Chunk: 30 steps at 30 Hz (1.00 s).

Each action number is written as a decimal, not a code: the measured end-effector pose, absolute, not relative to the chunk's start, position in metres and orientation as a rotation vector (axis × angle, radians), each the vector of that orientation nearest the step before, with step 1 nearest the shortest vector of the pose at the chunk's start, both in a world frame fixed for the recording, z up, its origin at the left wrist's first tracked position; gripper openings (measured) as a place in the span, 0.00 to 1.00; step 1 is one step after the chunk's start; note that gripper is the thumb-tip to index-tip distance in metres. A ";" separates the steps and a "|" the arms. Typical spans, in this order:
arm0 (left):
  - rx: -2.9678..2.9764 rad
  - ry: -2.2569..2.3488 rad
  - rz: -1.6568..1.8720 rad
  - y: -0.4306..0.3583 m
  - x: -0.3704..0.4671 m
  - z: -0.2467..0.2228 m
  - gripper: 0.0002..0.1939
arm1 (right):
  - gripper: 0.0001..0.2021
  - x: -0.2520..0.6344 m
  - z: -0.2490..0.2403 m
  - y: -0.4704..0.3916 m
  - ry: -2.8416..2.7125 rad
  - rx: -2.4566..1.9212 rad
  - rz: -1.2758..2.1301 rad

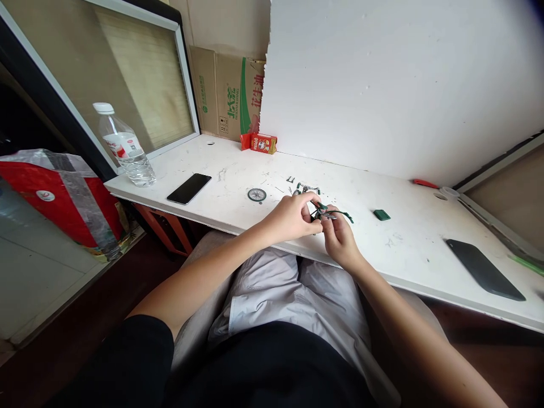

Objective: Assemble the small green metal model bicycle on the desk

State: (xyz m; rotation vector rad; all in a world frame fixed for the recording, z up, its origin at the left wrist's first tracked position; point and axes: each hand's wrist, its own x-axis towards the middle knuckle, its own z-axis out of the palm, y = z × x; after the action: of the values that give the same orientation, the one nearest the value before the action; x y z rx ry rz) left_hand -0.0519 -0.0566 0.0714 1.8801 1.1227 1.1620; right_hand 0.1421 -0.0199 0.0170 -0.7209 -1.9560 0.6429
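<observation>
My left hand and my right hand meet over the front edge of the white table. Both pinch a small dark green model frame with thin metal parts, held just above the tabletop. A small spoked wheel lies flat to the left of my hands. More small green and metal pieces lie just behind my fingers. A small green block rests to the right.
A black phone lies at the left, a water bottle at the table's left corner. A dark flat case lies at the right. A red carton and a cardboard box stand at the back.
</observation>
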 end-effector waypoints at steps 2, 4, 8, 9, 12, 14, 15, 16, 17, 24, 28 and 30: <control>1.873 1.117 1.155 -0.057 -0.053 0.072 0.19 | 0.13 0.142 0.017 -0.020 -1.960 -0.702 0.650; 1.864 1.100 1.144 -0.058 -0.055 0.073 0.18 | 0.14 0.144 0.018 -0.019 -1.969 -0.688 0.676; 1.829 1.007 1.061 -0.055 -0.062 0.074 0.15 | 0.15 0.149 0.025 -0.019 -2.002 -0.722 0.721; 1.811 0.995 1.042 -0.053 -0.063 0.073 0.16 | 0.15 0.150 0.028 -0.019 -2.012 -0.740 0.722; 1.762 1.019 1.021 -0.048 -0.067 0.071 0.16 | 0.15 0.150 0.036 -0.022 -2.015 -0.776 0.705; 1.742 1.043 1.041 -0.044 -0.067 0.069 0.13 | 0.12 0.148 0.038 -0.023 -1.953 -0.773 0.685; 1.736 1.048 1.051 -0.043 -0.067 0.068 0.11 | 0.12 0.147 0.038 -0.024 -1.909 -0.772 0.680; 1.729 1.050 1.060 -0.042 -0.067 0.067 0.10 | 0.12 0.147 0.038 -0.023 -1.871 -0.773 0.679; 1.722 1.047 1.064 -0.040 -0.067 0.066 0.09 | 0.13 0.146 0.038 -0.023 -1.842 -0.778 0.685; 1.662 0.965 0.954 -0.033 -0.066 0.057 0.09 | 0.09 0.150 0.042 -0.022 -1.818 -0.763 0.651; 1.647 0.924 0.894 -0.031 -0.068 0.058 0.10 | 0.06 0.149 0.042 -0.027 -1.786 -0.758 0.508; 1.644 0.909 0.888 -0.031 -0.069 0.058 0.12 | 0.05 0.147 0.041 -0.030 -1.758 -0.740 0.454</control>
State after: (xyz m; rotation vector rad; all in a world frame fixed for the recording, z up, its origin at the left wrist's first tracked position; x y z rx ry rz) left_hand -0.0687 -0.0306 0.0581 1.6439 0.9090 0.8881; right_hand 0.1471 -0.0303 0.0411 -0.7398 -1.7584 0.4540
